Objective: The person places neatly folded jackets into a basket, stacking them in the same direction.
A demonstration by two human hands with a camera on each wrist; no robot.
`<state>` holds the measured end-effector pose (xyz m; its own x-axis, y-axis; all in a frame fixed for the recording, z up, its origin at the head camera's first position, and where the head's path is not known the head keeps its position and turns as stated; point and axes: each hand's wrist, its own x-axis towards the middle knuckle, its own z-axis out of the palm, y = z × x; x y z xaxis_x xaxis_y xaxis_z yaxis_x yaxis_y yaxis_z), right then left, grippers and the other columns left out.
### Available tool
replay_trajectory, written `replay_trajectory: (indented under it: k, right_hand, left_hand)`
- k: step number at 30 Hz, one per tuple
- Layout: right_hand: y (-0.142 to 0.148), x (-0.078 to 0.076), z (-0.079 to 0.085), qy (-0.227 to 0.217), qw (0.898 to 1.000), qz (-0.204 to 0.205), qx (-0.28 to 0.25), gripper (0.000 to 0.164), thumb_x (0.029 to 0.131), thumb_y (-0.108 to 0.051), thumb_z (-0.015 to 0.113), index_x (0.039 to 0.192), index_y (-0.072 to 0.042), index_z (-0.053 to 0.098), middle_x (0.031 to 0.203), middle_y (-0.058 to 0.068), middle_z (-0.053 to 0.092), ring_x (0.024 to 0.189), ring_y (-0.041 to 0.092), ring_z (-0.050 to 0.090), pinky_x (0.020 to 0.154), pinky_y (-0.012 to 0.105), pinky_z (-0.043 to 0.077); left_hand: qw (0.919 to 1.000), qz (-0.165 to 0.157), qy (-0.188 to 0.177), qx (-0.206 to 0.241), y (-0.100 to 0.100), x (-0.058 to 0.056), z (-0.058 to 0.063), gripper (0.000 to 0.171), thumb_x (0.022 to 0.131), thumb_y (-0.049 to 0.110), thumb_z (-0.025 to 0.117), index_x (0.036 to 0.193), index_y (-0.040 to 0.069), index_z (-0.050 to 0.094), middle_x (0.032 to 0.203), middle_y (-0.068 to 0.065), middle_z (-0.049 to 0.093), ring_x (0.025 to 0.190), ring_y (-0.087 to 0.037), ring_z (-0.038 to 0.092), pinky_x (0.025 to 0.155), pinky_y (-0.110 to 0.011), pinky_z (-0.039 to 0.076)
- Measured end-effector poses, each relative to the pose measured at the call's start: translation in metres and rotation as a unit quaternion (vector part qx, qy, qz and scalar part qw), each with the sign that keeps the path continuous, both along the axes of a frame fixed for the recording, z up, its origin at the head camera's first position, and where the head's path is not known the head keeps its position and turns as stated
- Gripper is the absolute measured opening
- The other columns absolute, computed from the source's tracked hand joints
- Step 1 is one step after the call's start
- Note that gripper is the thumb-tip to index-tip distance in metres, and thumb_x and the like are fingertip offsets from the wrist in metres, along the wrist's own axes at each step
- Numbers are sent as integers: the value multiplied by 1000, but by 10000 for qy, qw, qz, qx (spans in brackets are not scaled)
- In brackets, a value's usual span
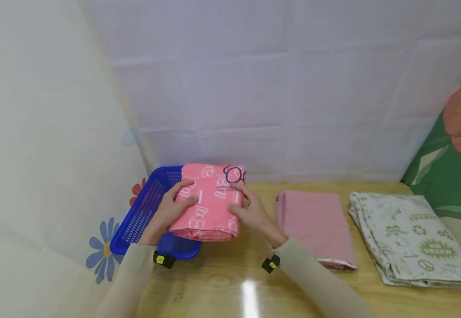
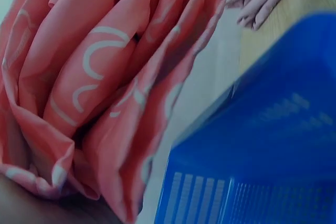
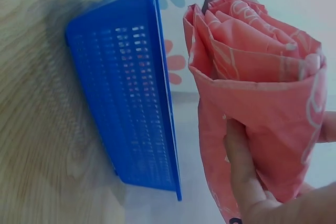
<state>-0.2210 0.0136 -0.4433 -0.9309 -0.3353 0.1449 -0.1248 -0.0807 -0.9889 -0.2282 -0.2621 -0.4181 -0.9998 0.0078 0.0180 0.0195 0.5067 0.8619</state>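
A folded pink cloth (image 1: 210, 198) with white cartoon outlines is held up between both hands, partly over a blue plastic basket (image 1: 131, 234). My left hand (image 1: 170, 210) grips its left edge, thumb on top. My right hand (image 1: 252, 212) grips the right edge, thumb and a finger on the upper face and other fingers beneath. In the left wrist view the loose fold layers of the cloth (image 2: 100, 61) face the camera. The right wrist view shows fingers (image 3: 241, 166) pressed against the underside of the cloth (image 3: 273, 103).
On the wooden table (image 1: 222, 282) to the right lies a folded dusty-pink cloth (image 1: 318, 225). Beyond it sits a folded white cloth with green prints (image 1: 417, 238). A pale hanging sheet (image 1: 274, 88) stands behind, and a flower-printed sheet (image 1: 55, 176) borders the left side.
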Motion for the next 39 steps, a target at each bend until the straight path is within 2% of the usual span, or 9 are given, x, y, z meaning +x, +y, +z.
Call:
replay_trajectory:
  k: [4, 7, 14, 19, 23, 27, 29, 34, 39]
  right_hand:
    - [-12, -1, -1, 53, 9999, 136, -53, 68, 97, 1, 67, 160, -12, 46, 158, 30, 45, 115, 47, 71, 86, 43, 66]
    - [-19, -2, 0, -27, 9998, 175, -32, 69, 98, 0, 68, 161, -15, 46, 160, 28, 45, 119, 46, 70, 88, 42, 66]
    - [-31, -3, 1, -93, 9994, 331, -70, 71, 98, -1, 67, 163, -14, 43, 158, 31, 46, 118, 44, 71, 86, 40, 66]
    - [-42, -6, -1, -128, 9986, 514, -34, 71, 99, -3, 68, 164, -16, 43, 158, 30, 47, 116, 40, 72, 86, 39, 66]
    - [-52, -8, -1, -142, 9982, 579, 6, 71, 100, -4, 68, 164, -18, 42, 161, 28, 45, 119, 40, 71, 88, 39, 66]
    - [-60, -14, -3, -35, 9986, 520, 85, 70, 99, -3, 68, 164, -16, 43, 161, 28, 45, 123, 42, 69, 89, 38, 65]
    - [-64, -17, -4, 0, 9985, 534, 144, 71, 99, -3, 68, 164, -14, 43, 160, 28, 46, 124, 41, 69, 89, 37, 65]
    - [-75, -23, -10, 74, 9975, 576, 393, 71, 99, -5, 70, 164, -15, 43, 157, 25, 50, 109, 28, 73, 83, 31, 64]
    - [-89, -26, -16, 71, 9972, 549, 511, 70, 99, -9, 72, 163, -17, 45, 142, 28, 61, 81, 13, 70, 72, 26, 62]
  left_hand:
    - [9999, -42, -46, -104, -15, -2, 2, 63, 99, 34, 75, 157, 25, 52, 153, -27, 48, 84, -23, 67, 69, -28, 56]
    - [9998, -52, -93, -174, -25, -4, 3, 63, 99, 35, 75, 157, 27, 52, 153, -27, 48, 80, -23, 68, 68, -29, 56]
    - [9994, -107, -173, -274, -43, -4, 6, 63, 99, 38, 75, 157, 28, 51, 156, -26, 46, 77, -21, 68, 68, -29, 56]
    - [9988, -79, -198, -438, -58, -1, 7, 66, 100, 42, 73, 160, 30, 48, 156, -25, 45, 79, -22, 68, 70, -30, 56]
    - [9991, -86, -220, -357, -68, 0, 8, 67, 100, 42, 73, 161, 28, 47, 160, -26, 42, 80, -21, 68, 71, -30, 57]
    - [9990, -93, -363, -251, -74, -7, 7, 68, 101, 41, 72, 162, 27, 46, 161, -26, 41, 84, -22, 69, 73, -29, 58]
    - [9986, -55, -408, -321, -77, -9, 6, 66, 100, 40, 71, 161, 26, 47, 162, -26, 42, 93, -24, 68, 77, -29, 56]
    - [9966, 99, -542, -607, -85, -12, 4, 65, 100, 44, 70, 159, 27, 48, 163, -27, 42, 104, -30, 64, 82, -29, 51]
    - [9959, 164, -656, -596, -97, -12, 0, 67, 103, 49, 65, 162, 27, 45, 160, -31, 42, 81, -23, 70, 70, -29, 59]
